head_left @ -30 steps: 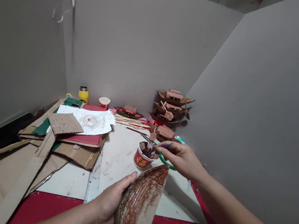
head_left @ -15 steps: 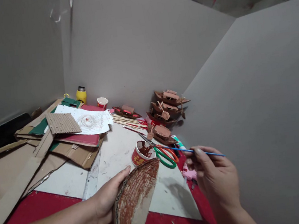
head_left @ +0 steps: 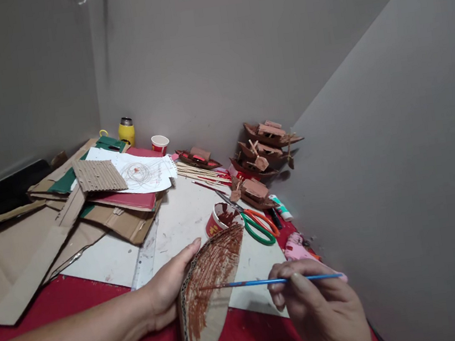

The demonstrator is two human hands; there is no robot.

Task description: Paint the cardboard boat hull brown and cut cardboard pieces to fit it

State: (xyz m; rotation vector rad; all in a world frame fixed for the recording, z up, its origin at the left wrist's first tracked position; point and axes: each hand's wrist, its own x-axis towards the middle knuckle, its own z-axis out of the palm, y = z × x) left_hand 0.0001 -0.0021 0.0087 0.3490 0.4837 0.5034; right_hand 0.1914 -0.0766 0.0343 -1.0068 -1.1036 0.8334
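Note:
A curved, pointed cardboard piece [head_left: 213,298] is partly coated in brown paint, with bare card along its lower right side. My left hand [head_left: 171,289] grips its left edge. Between the fingers of my right hand [head_left: 315,298] is a thin blue paintbrush [head_left: 254,282]; its brown tip lies over the painted surface. Just behind the cardboard's upper tip stands a red and white paper cup [head_left: 216,222] with brown paint inside. Scissors [head_left: 255,225] with green and orange handles lie right of the cup.
Brown model boats [head_left: 255,189] stand at the back right, near wooden sticks [head_left: 203,175]. Cardboard sheets [head_left: 120,221] and a drawing [head_left: 148,172] are piled left. Behind are a yellow bottle [head_left: 126,132] and a second cup [head_left: 160,143]. A pink object [head_left: 296,248] lies right.
My right hand has moved down and left, bringing the brush tip from near the cup to over the cardboard. The camera view has shifted slightly.

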